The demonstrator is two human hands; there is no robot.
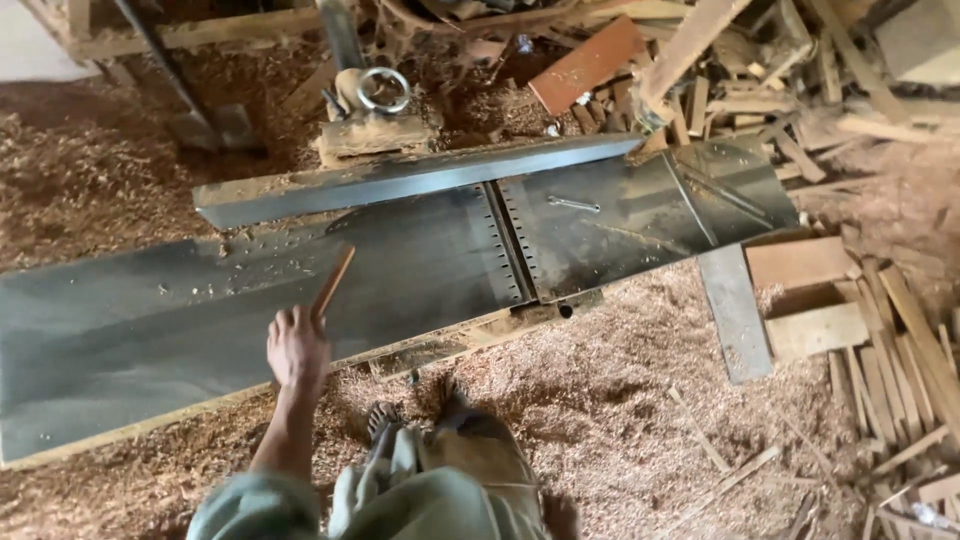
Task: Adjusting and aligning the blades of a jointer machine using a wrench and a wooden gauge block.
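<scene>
My left hand is closed around the lower end of a thin wooden stick, which points up and away over the dark steel table of a wood planer. The stick's far end hovers near the machine's long metal fence. The cutter slot lies to the right of the stick. My right hand is out of view. My legs and sandalled foot stand in sawdust just in front of the machine.
Sawdust and shavings cover the floor. Offcuts and wooden blocks are piled at the right, with scrap planks behind the machine. A metal ring handle sits on a block behind the fence. A small wrench lies on the right table.
</scene>
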